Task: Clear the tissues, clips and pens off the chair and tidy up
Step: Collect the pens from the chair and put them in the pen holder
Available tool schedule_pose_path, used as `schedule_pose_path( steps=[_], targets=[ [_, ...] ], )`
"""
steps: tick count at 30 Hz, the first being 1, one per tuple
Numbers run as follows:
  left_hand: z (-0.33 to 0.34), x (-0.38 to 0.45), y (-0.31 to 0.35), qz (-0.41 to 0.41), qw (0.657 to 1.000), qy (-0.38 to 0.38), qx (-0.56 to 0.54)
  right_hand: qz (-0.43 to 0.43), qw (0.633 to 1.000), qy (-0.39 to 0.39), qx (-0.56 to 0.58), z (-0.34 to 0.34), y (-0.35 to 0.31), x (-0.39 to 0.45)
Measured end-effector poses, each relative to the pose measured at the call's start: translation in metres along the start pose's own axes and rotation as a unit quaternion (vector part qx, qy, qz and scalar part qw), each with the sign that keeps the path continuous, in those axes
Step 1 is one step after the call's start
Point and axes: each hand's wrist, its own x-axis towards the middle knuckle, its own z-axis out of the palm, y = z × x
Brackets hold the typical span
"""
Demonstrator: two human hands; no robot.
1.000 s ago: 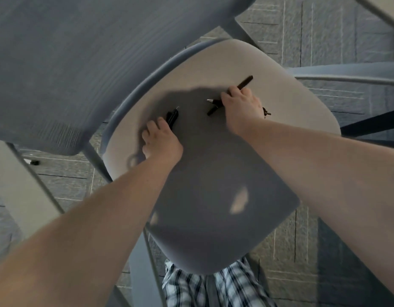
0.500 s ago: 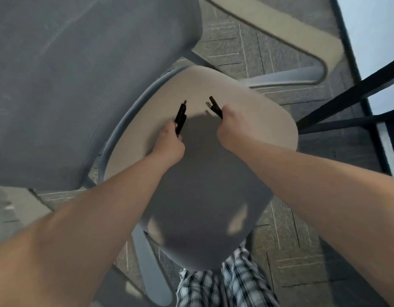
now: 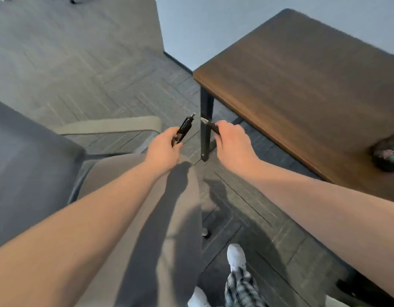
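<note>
My left hand [image 3: 164, 149] is closed around a black pen [image 3: 184, 129] whose tip points up and away. My right hand [image 3: 232, 142] grips another black pen [image 3: 210, 125], with its silver tip sticking out to the left. Both hands hover past the front right edge of the beige chair seat [image 3: 169, 240], above the floor and close to the table leg [image 3: 205, 129]. No tissues or clips show on the visible part of the seat.
A dark wooden table [image 3: 313, 85] stands to the right, with a dark patterned object [image 3: 388, 152] at its right edge. The grey chair back [image 3: 25, 162] and armrest [image 3: 112, 125] are at left. Grey carpet tiles cover the floor. My white shoe [image 3: 237, 257] is below.
Both hands have lifted the pens off the chair seat and carried them rightward toward the table. The view has swung from the seat to the wooden table.
</note>
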Motion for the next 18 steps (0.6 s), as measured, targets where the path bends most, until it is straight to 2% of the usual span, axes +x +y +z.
schedule_pose_path(
  steps=[5, 10, 18],
  targets=[
    [0.018, 0.011, 0.117, 0.084, 0.995, -0.032, -0.039, 0.102, 0.987, 0.074, 0.1, -0.101, 0.063, -0.014],
    [0.057, 0.017, 0.215, 0.146, 0.983, -0.086, -0.078, 0.174, 0.962, 0.122, 0.17, -0.169, 0.131, -0.03],
    [0.142, 0.011, 0.339, 0.183, 0.951, -0.193, -0.156, 0.274, 0.891, 0.21, 0.293, -0.234, 0.229, -0.058]
  ],
)
